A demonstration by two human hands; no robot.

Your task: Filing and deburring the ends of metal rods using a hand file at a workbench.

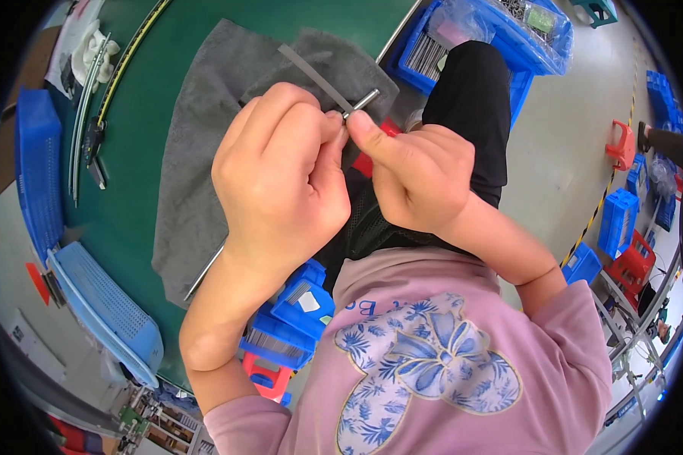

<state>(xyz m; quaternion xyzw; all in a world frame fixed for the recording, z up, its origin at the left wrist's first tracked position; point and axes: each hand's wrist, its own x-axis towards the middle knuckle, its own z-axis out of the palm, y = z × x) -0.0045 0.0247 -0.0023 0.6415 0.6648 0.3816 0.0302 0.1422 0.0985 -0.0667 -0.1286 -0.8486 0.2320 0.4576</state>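
My left hand (277,171) is closed, its fingertips pinched round a shiny thin metal rod (366,99) whose end sticks out up and to the right. My right hand (425,174) is closed against it, thumb at the rod. A flat narrow grey metal strip (311,73) slants up and left from the right thumb, crossing close to the rod; its lower end is hidden by the fingers. Under the hands lies a grey cloth (193,167). A length of metal rod (203,277) shows beside my left wrist; whether it is the same rod cannot be seen.
The cloth lies on a green table (140,152). At the left are a yellow-black measuring tape (133,53), calipers (93,142), long thin rods (83,121) and a light-blue basket (106,303). Blue bins (410,72) with metal parts stand beyond my knee; a red stool (621,145) is further right.
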